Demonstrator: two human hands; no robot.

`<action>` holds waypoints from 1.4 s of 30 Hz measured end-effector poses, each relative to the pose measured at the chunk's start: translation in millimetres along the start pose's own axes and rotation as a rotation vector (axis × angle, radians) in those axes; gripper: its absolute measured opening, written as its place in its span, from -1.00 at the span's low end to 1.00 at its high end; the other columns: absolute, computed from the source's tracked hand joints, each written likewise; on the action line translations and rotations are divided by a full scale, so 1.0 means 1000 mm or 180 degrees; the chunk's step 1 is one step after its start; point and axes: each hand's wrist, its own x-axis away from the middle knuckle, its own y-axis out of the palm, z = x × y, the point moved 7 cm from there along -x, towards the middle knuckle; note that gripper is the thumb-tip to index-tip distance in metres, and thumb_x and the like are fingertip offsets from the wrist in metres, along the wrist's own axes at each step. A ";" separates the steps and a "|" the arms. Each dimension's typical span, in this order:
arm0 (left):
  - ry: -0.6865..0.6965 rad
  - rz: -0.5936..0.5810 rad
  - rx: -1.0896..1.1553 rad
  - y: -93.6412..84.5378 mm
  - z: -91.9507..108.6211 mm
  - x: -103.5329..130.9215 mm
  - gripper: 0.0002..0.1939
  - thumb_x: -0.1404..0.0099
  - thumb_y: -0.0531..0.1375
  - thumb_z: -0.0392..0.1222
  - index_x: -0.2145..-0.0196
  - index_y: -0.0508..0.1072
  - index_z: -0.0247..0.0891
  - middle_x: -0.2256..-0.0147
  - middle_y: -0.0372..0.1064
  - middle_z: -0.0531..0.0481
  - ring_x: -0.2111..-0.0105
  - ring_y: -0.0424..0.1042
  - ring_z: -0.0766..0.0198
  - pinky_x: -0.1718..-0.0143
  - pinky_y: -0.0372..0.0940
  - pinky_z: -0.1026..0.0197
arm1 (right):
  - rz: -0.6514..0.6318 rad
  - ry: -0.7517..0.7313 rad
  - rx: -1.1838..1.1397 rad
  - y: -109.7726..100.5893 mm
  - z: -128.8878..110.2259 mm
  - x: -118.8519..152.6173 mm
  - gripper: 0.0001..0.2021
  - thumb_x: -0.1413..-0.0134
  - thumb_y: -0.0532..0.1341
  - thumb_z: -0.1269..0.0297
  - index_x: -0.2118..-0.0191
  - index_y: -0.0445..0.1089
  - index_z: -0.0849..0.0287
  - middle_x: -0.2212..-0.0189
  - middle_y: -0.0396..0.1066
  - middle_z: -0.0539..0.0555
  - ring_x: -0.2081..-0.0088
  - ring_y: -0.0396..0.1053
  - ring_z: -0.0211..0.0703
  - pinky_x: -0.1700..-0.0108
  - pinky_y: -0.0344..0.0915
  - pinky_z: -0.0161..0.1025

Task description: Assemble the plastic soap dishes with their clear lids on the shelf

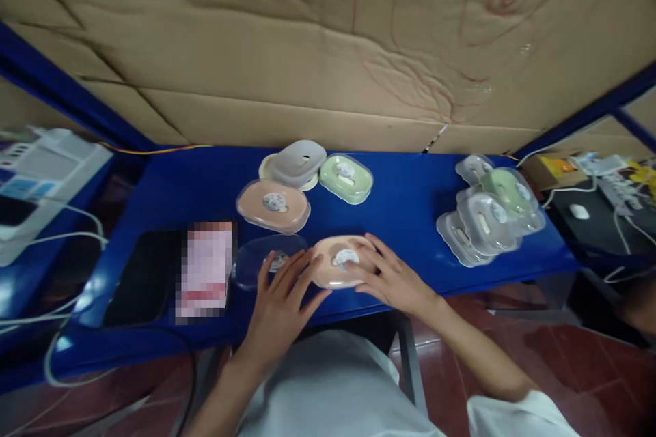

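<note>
A peach oval box [334,278] with a clear cover and a round label lies near the table's front edge. My right hand [390,274] rests on its right side, fingers spread. My left hand [287,287] has its fingers apart, between the peach box and a clear empty-looking cover [250,261] with a round label; some fingertips reach the box's left edge and others lie over the cover. Behind them sit another peach box [256,208], a green box [359,184] and a greyish-white oval piece [302,158] leaning on a cream one [267,167].
Several covered boxes [486,222], grey and green, are piled at the right of the blue table [404,201]. A blurred pink-and-white item [205,270] and a black object [141,280] lie left. Cardboard [230,68] stands behind; cables hang left.
</note>
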 end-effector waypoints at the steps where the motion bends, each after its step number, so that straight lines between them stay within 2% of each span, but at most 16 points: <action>1: 0.0021 0.0027 0.0021 0.001 -0.001 0.000 -0.49 -0.50 0.30 -0.06 -0.31 0.37 -0.24 -0.17 0.56 -0.26 -0.16 0.57 -0.03 -0.48 -0.03 -0.23 | -0.0010 0.0016 0.0018 -0.003 -0.002 -0.001 -0.45 -0.38 0.33 0.15 -0.40 0.34 0.06 -0.37 0.33 0.25 -0.52 0.05 0.21 -0.43 0.32 0.20; 4: -0.0023 0.0039 0.0037 0.004 -0.002 0.000 -0.50 -0.50 0.28 0.03 -0.29 0.38 -0.21 -0.14 0.59 -0.24 -0.15 0.57 -0.07 -0.50 -0.12 -0.28 | 0.0059 0.0028 0.0011 -0.010 -0.006 0.001 -0.48 -0.45 0.25 0.21 -0.43 0.30 0.12 -0.33 0.37 0.27 -0.47 0.17 0.14 -0.45 0.28 0.19; 7: -0.0143 0.0007 -0.0023 0.006 0.000 0.002 -0.49 -0.52 0.25 0.06 -0.30 0.37 -0.19 -0.15 0.58 -0.24 -0.20 0.52 -0.12 -0.50 -0.25 -0.35 | 0.0153 0.0011 0.0101 -0.008 -0.009 0.005 -0.47 -0.45 0.25 0.26 -0.45 0.26 0.08 -0.33 0.39 0.25 -0.47 0.16 0.15 -0.45 0.27 0.23; 14: -0.0067 -0.0308 -0.0073 0.005 -0.005 0.003 -0.44 -0.52 0.25 -0.01 -0.38 0.31 -0.15 -0.26 0.49 -0.27 -0.32 0.40 -0.14 -0.50 -0.21 -0.39 | 0.0117 0.0119 0.0004 -0.006 -0.014 0.011 -0.42 -0.44 0.26 0.23 -0.48 0.21 0.04 -0.35 0.37 0.23 -0.46 0.19 0.10 -0.47 0.24 0.23; 16: -0.0179 -0.0289 -0.0255 -0.002 -0.016 0.006 -0.44 -0.52 0.25 -0.05 -0.40 0.31 -0.13 -0.33 0.40 -0.31 -0.37 0.33 -0.20 -0.46 -0.09 -0.41 | 0.0119 0.0402 0.0020 -0.010 -0.003 0.023 -0.45 -0.45 0.25 0.22 -0.46 0.24 0.03 -0.36 0.35 0.22 -0.45 0.21 0.11 -0.43 0.29 0.21; 19: -0.0484 -0.0140 -0.0488 -0.013 -0.036 0.019 -0.44 -0.51 0.24 -0.09 -0.39 0.33 -0.16 -0.37 0.31 -0.35 -0.39 0.30 -0.24 -0.40 0.08 -0.37 | 0.0334 0.1064 0.0245 -0.019 0.032 0.045 -0.46 -0.46 0.21 0.21 -0.46 0.23 0.01 -0.36 0.36 0.24 -0.42 0.25 0.20 -0.37 0.31 0.28; 22: -0.0617 -0.0136 -0.0486 -0.016 -0.043 0.030 -0.47 -0.50 0.23 -0.13 -0.38 0.35 -0.17 -0.38 0.31 -0.33 -0.39 0.30 -0.22 -0.39 0.11 -0.32 | 0.0677 0.1657 0.0742 -0.036 0.071 0.049 -0.41 -0.46 0.19 0.23 -0.51 0.15 0.04 -0.41 0.28 0.33 -0.44 0.20 0.35 -0.39 0.18 0.42; 24: -0.0579 -0.0208 -0.0369 -0.014 -0.039 0.032 -0.46 -0.51 0.22 -0.17 -0.38 0.35 -0.17 -0.38 0.31 -0.30 -0.37 0.34 -0.16 -0.35 0.19 -0.23 | 0.0822 0.1740 0.0939 -0.047 0.086 0.026 -0.38 -0.45 0.19 0.26 -0.53 0.11 0.04 -0.44 0.23 0.34 -0.47 0.15 0.39 -0.42 0.10 0.43; 26: -0.0495 -0.0300 -0.0229 -0.011 -0.030 0.029 -0.47 -0.50 0.21 -0.19 -0.39 0.36 -0.13 -0.38 0.33 -0.26 -0.31 0.41 -0.10 -0.28 0.29 -0.15 | 0.0808 0.1454 0.0833 -0.050 0.088 -0.020 -0.39 -0.45 0.18 0.32 -0.52 0.11 0.04 -0.44 0.24 0.31 -0.47 0.15 0.33 -0.44 0.12 0.38; 28: -0.0412 -0.0360 -0.0130 -0.008 -0.022 0.025 -0.49 -0.50 0.21 -0.21 -0.36 0.40 -0.09 -0.39 0.32 -0.25 -0.29 0.43 -0.09 -0.23 0.35 -0.15 | 0.0654 0.0939 0.0556 -0.040 0.081 -0.081 -0.44 -0.45 0.16 0.36 -0.49 0.17 0.11 -0.42 0.29 0.29 -0.46 0.20 0.24 -0.44 0.17 0.31; 31: -0.0307 -0.0337 -0.0055 -0.004 -0.016 0.021 -0.54 -0.51 0.22 -0.23 -0.32 0.45 -0.06 -0.44 0.23 -0.28 -0.39 0.31 -0.17 -0.26 0.35 -0.25 | 0.0382 0.0299 0.0268 -0.012 0.071 -0.168 -0.59 -0.49 0.15 0.33 -0.35 0.34 0.23 -0.34 0.41 0.28 -0.40 0.31 0.14 -0.45 0.17 0.23; 33: -0.0226 -0.0307 0.0007 -0.002 -0.016 0.022 -0.52 -0.51 0.23 -0.23 -0.33 0.44 -0.05 -0.46 0.17 -0.29 -0.45 0.21 -0.19 -0.29 0.34 -0.27 | 0.0308 0.0096 0.0171 0.003 0.070 -0.210 -0.66 -0.56 0.07 0.25 -0.19 0.47 0.27 -0.18 0.57 0.18 -0.26 0.48 -0.03 -0.41 0.22 0.11; 35: -0.0174 -0.0295 0.0081 0.001 -0.017 0.025 -0.49 -0.51 0.25 -0.22 -0.36 0.40 -0.04 -0.47 0.17 -0.26 -0.47 0.17 -0.16 -0.31 0.36 -0.23 | 0.0373 0.0058 0.0100 0.005 0.072 -0.230 -0.59 -0.61 -0.04 0.20 -0.08 0.52 0.27 -0.02 0.65 0.08 -0.11 0.59 -0.18 -0.35 0.29 -0.02; 38: -0.0213 -0.0272 0.0202 0.002 -0.022 0.028 -0.47 -0.51 0.25 -0.19 -0.38 0.37 -0.04 -0.46 0.18 -0.23 -0.48 0.16 -0.15 -0.34 0.37 -0.21 | 0.0748 0.0242 0.0026 -0.019 0.067 -0.212 -0.60 -0.62 -0.03 0.20 -0.12 0.50 0.27 -0.03 0.64 0.15 -0.09 0.58 -0.15 -0.28 0.36 -0.08; 40: -0.0255 -0.0245 0.0335 0.002 -0.023 0.029 -0.46 -0.51 0.26 -0.18 -0.39 0.36 -0.07 -0.46 0.20 -0.23 -0.48 0.17 -0.14 -0.36 0.34 -0.22 | 0.1061 0.0383 -0.0040 -0.044 0.053 -0.173 -0.66 -0.59 0.03 0.23 -0.17 0.47 0.24 -0.07 0.62 0.22 -0.12 0.55 -0.06 -0.25 0.38 -0.03; 42: -0.0365 -0.0254 0.0545 0.003 -0.025 0.029 -0.41 -0.50 0.27 -0.15 -0.42 0.31 -0.08 -0.46 0.18 -0.23 -0.47 0.19 -0.12 -0.38 0.33 -0.21 | 0.1238 0.0395 -0.0185 -0.062 0.030 -0.125 -0.70 -0.51 0.14 0.31 -0.23 0.45 0.11 -0.05 0.62 0.18 -0.10 0.56 0.00 -0.24 0.37 0.03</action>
